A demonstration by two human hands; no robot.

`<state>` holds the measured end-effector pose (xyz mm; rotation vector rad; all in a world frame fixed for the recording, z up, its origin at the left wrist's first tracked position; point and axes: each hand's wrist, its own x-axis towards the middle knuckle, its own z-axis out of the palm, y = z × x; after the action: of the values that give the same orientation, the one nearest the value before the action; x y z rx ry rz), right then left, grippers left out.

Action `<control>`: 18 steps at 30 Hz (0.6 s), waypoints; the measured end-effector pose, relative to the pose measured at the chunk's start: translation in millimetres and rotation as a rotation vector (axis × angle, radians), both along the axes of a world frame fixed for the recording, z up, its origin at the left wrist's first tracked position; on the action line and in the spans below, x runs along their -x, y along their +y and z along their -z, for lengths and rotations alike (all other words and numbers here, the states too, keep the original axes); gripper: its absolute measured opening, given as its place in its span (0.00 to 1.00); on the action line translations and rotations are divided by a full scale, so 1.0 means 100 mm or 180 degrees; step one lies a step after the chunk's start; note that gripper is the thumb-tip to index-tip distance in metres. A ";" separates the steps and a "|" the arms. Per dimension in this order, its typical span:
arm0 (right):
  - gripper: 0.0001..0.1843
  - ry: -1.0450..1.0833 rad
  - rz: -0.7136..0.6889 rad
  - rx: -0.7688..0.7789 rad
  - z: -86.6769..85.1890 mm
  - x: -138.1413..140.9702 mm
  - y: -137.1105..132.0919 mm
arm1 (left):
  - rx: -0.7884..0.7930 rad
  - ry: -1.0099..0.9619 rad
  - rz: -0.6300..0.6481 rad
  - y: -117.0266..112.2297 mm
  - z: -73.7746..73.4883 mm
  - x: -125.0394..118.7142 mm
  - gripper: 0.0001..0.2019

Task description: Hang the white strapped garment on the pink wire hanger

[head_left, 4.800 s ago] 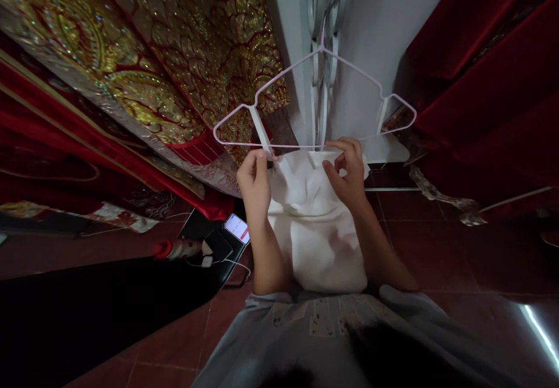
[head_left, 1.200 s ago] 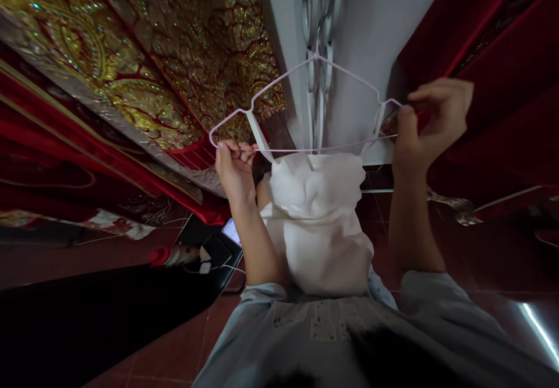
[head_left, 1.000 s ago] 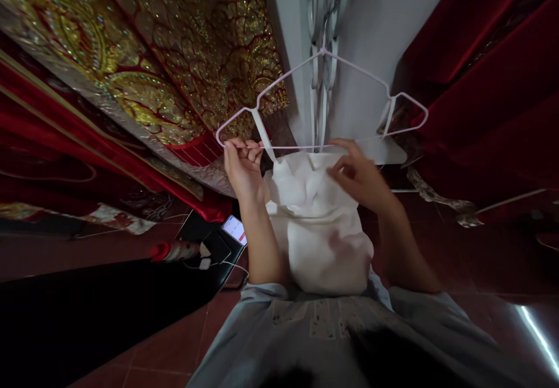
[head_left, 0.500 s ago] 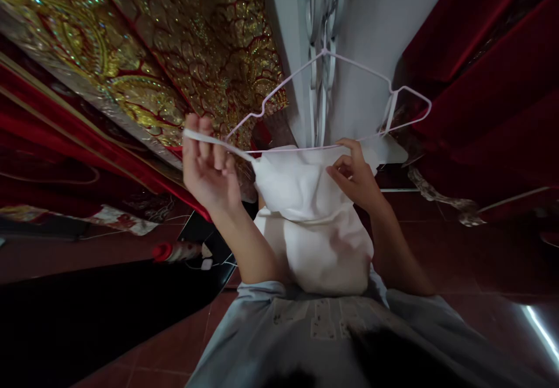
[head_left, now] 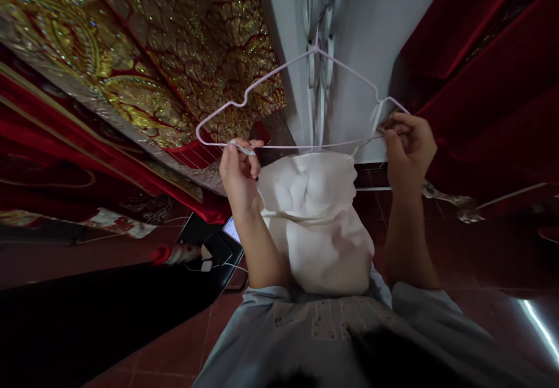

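Note:
A pale pink wire hanger (head_left: 262,82) hangs in front of me from a hook on the white wall. A white strappy garment (head_left: 317,219) droops below it. My left hand (head_left: 238,169) is closed on the garment's left strap at the hanger's bottom bar; that strap is off the hanger's left shoulder. My right hand (head_left: 408,146) pinches the hanger's right end, where the other strap (head_left: 376,114) loops over the shoulder notch.
Red and gold embroidered gowns (head_left: 144,56) hang at left, dark red velvet cloth (head_left: 489,73) at right. On a black surface at lower left lie a phone (head_left: 231,230), a charger and a red-capped object (head_left: 172,254). Red floor tiles run below.
The left strap has come off the hanger's left shoulder; my left hand pulled it out left, then brought it back to the bottom bar. My right hand moved from the garment's top to the hanger's right end.

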<state>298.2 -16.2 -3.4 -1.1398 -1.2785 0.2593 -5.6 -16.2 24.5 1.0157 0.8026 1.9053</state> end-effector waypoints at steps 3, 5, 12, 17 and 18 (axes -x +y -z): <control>0.06 -0.0518 -0.0177 0.0005 -0.19 -0.06 0.09 | 0.0041 0.0006 0.0014 0.02 0.04 0.00 0.18; 0.08 -0.0573 -0.0492 -0.0023 -0.29 -0.03 0.14 | 0.0139 -0.0004 -0.0032 0.02 0.06 -0.02 0.20; 0.36 0.0704 0.0383 -0.0491 -0.01 -0.19 0.40 | 0.0098 -0.0048 0.0101 -0.04 0.07 -0.05 0.20; 0.21 0.1056 0.1050 -0.1122 0.28 -0.18 0.25 | 0.0113 -0.0175 0.0177 -0.04 0.08 -0.07 0.20; 0.18 0.0876 0.0859 -0.1043 0.27 -0.10 0.18 | 0.0146 -0.0189 0.0201 -0.04 0.09 -0.09 0.20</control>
<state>308.3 2.2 -30.4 -0.9435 -0.8746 0.0021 3.1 -19.9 15.1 0.9417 0.7681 1.8465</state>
